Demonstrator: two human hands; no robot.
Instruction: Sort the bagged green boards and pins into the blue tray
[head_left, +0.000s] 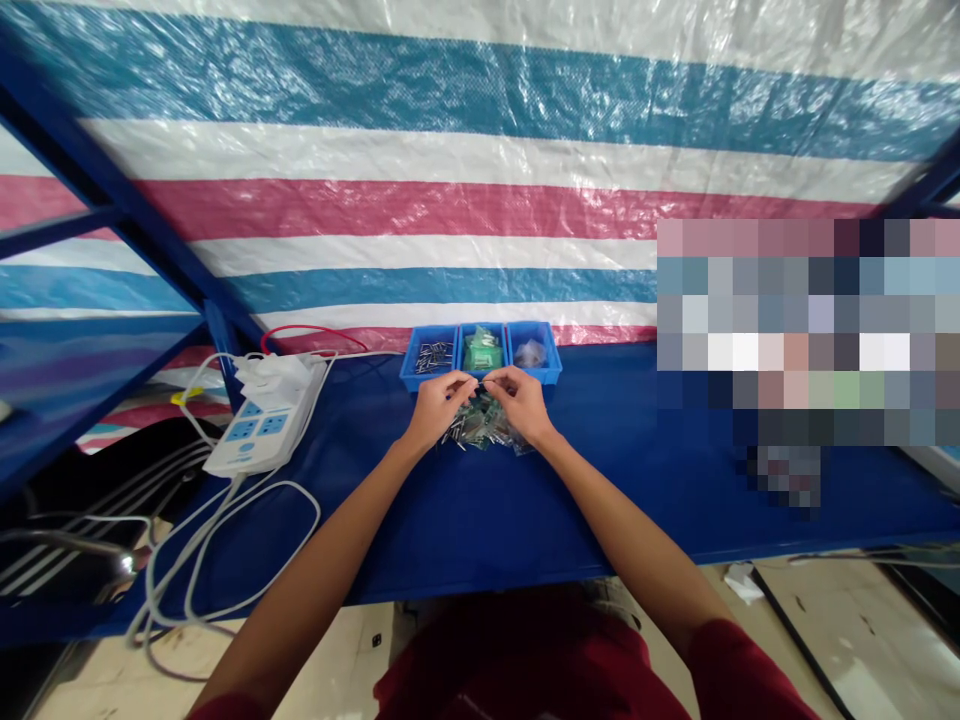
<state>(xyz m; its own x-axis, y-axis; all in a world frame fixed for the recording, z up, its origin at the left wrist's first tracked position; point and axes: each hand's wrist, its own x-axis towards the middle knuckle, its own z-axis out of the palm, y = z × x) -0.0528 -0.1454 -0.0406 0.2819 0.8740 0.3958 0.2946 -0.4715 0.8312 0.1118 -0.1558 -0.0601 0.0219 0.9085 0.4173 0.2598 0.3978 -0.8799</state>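
Observation:
My left hand (441, 405) and my right hand (519, 400) meet fingertip to fingertip over the table, both closed in a pinch. Something small and thin shows between them, too small to name. Beneath and just behind my fingers lies a mixed pile (482, 425) of metal pieces and small clear and green packets. Three joined blue bins stand beyond my hands: the left bin (406, 367) holds metal screws or pins, the middle one green packets (484, 352), and the right one clear plastic bags (530, 353).
On the left of the blue table (480, 530) lies a white power strip (259, 430) with plugs and looped white cables (202, 560). Blue frame bars and a striped sheet (450, 150) rise behind. The right side is pixelated.

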